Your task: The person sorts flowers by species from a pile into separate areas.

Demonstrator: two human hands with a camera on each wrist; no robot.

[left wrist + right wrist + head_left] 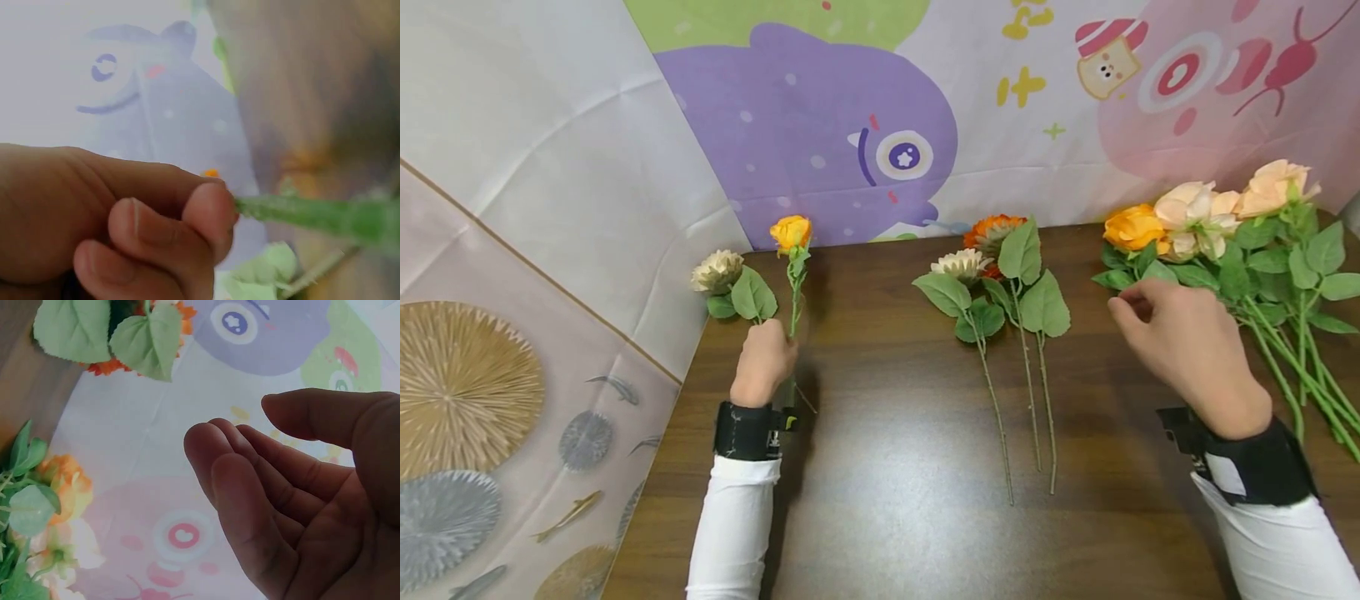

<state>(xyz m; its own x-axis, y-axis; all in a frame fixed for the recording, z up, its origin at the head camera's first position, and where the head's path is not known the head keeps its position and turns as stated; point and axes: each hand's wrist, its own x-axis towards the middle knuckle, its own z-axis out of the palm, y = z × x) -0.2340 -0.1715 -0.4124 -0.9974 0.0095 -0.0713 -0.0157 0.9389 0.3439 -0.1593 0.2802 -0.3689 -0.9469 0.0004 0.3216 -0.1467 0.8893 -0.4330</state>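
Note:
My left hand (763, 362) pinches the green stem (306, 212) of a yellow rose (792, 233) between thumb and fingers, with the bloom upright above the fist. Beside it, a cream-white flower (718, 272) with broad leaves lies at the table's left edge, its stem partly hidden behind the hand. Over the right side of the table, my right hand (1191, 354) hangs with loosely bent fingers and holds nothing. In the right wrist view, a gap shows between the thumb (306, 412) and fingers. This hand is nearest to the orange-yellow rose (1133, 227).
Mid-table lie a cream flower (961, 264) and orange-red flowers (992, 231), stems toward me. At the right, pale peach roses (1197, 218) are heaped with leaves and crossed green stems (1303, 367). A cartoon-printed cloth (820, 133) stands behind the brown table (887, 467).

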